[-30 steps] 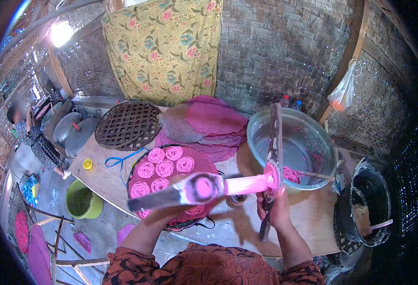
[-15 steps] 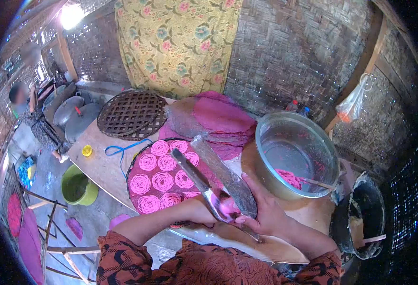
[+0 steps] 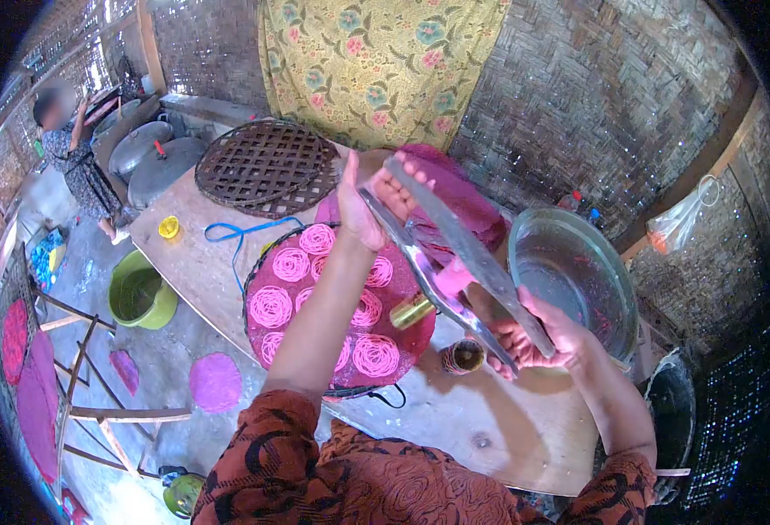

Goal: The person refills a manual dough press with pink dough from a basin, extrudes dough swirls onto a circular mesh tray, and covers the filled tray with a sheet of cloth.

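A long two-bar hand press (image 3: 481,267) is held over the work table, slanting from upper left to lower right. My left hand (image 3: 376,203) wraps the far end, thumb raised and fingers partly behind the bars. With its fingers curled round both bars, my right hand (image 3: 547,337) grips the near end. Between the bars shows a pink plug (image 3: 453,278), dough or a dough-coated plunger. A brass cylinder (image 3: 411,311) juts out below the press. Underneath lies a round tray (image 3: 319,389) bearing several pink noodle coils (image 3: 375,355), some hidden by my left forearm.
An open can (image 3: 464,356) stands beside the tray. A large metal basin (image 3: 525,232) is at right; woven racks (image 3: 267,166) and pink sheets (image 3: 481,214) lie behind. A green bucket (image 3: 144,293) stands on the floor. Another person (image 3: 78,166) is at far left.
My left hand has moved from the press's near end to its far end. The press is higher, with the brass cylinder now visible. The camera view has shifted, and the can has come into sight.
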Tool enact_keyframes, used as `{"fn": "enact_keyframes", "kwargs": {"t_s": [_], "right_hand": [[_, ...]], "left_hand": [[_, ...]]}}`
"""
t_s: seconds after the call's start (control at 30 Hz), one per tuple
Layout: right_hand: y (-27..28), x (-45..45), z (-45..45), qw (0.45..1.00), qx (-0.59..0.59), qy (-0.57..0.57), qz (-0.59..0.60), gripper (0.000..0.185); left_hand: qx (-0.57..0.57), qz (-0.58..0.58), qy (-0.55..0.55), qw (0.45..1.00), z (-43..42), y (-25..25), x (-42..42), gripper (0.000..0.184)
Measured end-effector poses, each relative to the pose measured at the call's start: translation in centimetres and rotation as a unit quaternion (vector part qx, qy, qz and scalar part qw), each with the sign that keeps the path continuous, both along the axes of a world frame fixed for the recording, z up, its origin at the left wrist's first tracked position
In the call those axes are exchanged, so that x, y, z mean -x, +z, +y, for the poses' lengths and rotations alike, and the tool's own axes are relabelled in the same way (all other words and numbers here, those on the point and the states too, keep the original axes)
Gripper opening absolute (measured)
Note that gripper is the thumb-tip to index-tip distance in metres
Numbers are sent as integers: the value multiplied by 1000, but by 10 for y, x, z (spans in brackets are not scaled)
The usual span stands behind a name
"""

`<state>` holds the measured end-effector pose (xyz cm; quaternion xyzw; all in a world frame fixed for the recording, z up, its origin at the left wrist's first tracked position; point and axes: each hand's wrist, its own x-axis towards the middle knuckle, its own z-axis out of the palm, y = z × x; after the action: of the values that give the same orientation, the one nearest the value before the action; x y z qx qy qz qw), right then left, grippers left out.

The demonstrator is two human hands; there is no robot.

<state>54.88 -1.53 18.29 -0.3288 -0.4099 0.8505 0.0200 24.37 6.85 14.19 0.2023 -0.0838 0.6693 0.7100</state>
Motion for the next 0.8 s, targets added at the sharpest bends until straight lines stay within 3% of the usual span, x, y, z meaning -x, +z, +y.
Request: {"fn": "enact_keyframes", "kwargs": {"t_s": [0.07,0.13,0.2,0.27,0.37,0.47,0.57,0.67,0.8], "right_hand": [[-13,9,14,992,-41,-26,-117,90],[-14,21,15,985,-61,-9,-160,86],[-8,31,16,974,-91,23,-205,79],[-13,34,21,964,-138,19,-225,77],[-18,42,21,949,-193,4,-248,73],[-13,45,13,953,-202,-4,-226,69],[5,39,1,965,-188,12,-185,70],[28,33,-1,936,-219,3,-276,73],[23,39,3,922,-275,-15,-273,74]], "left_hand": [[35,-55,14,998,23,-53,-3,61],[69,-61,41,995,36,-103,-8,58],[102,-65,67,990,39,-121,-7,55],[53,-94,70,992,35,-126,-6,40],[-1,-66,107,992,34,-99,13,37],[19,-52,110,992,13,-66,20,36],[7,-72,81,994,12,-71,22,44],[31,-105,83,991,11,-72,3,44],[28,-97,87,991,20,-54,8,44]]}}
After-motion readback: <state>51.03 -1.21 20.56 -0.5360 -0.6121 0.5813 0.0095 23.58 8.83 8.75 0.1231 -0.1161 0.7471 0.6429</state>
